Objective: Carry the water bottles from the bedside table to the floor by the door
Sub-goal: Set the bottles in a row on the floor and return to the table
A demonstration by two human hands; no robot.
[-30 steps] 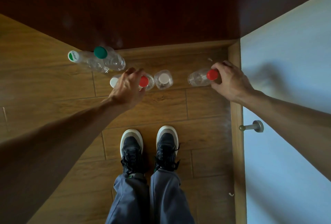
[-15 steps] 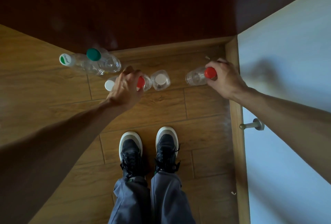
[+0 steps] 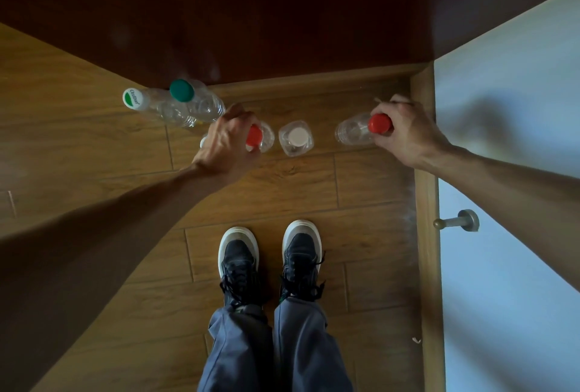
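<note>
- Your landmark is the square bottle, which is clear plastic with a white cap, rounded corners and a squarish body. It stands upright on the floor.
- Right of the square bottle is the right red-capped bottle, clear with ribbed sides. Its base leans towards the landmark.
- Your right hand is wrapped round its neck, with the fingers curled tight just under the cap. You cannot tell whether its base touches the floor.
- Just left of the square bottle stands the left red-capped bottle, round-bodied and clear.
- Your left hand arches over it, with the fingers bent down around the neck beside the cap.
- A second white cap peeks out beyond that hand, and the rest of it is hidden.
- Further left of the landmark two clear bottles touch each other. One is the green-capped bottle and the other is the printed-cap bottle, which has a white lid with a green mark.
- The floor is matte wood-grain plank.
- Your dark laced shoes stand on the near side of the landmark.
</note>
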